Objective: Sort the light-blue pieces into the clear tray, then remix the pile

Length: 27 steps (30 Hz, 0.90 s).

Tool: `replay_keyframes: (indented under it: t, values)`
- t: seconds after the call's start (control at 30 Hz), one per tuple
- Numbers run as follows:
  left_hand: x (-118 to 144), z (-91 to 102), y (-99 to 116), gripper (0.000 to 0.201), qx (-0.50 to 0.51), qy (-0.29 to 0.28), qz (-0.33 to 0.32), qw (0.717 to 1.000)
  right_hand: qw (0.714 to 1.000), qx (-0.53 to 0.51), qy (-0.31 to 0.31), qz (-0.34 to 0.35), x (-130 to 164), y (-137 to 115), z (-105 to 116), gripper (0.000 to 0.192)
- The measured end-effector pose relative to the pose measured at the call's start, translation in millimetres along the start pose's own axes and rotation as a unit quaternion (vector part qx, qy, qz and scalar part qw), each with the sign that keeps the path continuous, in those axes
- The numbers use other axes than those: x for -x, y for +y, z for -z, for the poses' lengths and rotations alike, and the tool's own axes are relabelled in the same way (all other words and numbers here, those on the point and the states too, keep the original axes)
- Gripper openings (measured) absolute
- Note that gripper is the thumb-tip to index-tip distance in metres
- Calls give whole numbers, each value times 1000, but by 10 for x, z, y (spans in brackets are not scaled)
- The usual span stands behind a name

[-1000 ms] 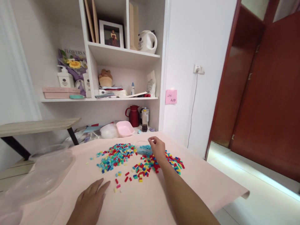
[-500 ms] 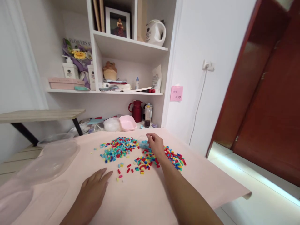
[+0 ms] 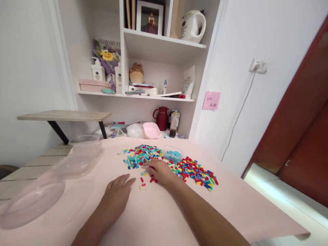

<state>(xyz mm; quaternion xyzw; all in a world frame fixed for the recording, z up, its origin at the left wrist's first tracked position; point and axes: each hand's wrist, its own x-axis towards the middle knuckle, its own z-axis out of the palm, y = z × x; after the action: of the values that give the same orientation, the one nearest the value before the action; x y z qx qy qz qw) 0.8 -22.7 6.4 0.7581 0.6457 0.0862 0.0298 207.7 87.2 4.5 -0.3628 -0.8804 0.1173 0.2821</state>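
A pale pink table (image 3: 179,218) is seen from above, with two bare forearms reaching onto it. The left hand (image 3: 116,196) lies flat on the tabletop, palm down, fingers loosely spread and holding nothing. The right hand (image 3: 160,171) rests palm down over a scatter of small coloured plastic bricks, its fingers stretched toward the left; whether anything is pinched beneath them cannot be told. A few loose bricks (image 3: 142,180) lie between the two hands. A dense pile of mostly blue, green and red bricks (image 3: 139,158) is spread just beyond the right hand, and a second pile of red, yellow and green bricks (image 3: 196,171) lies to its right. Between the piles, a small clear container of light blue bricks (image 3: 173,154) stands on the table. Large clear plastic lids or trays (image 3: 77,164) are laid at the left of the table. Behind, a pink tub (image 3: 151,130) and a dark red jug (image 3: 162,118) are set below white shelves (image 3: 159,44). A pink sticky note (image 3: 211,100) is stuck to the wall.
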Motion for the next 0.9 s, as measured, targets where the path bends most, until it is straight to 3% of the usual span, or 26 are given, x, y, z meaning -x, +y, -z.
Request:
replay_keyframes:
  t: [0.23,0.6,0.9]
  values:
    - [-11,5,17,50,-10,-9,5,1000,997,63,-34,4,-26,2,-69,30]
    - [-12,-3,0,50,0,-5,0,1000,996,-39,-27,-76,11,54,107,8]
    - [9,20,22,49,3,-8,6,1000,992,12,45,-121,83,260,387,7]
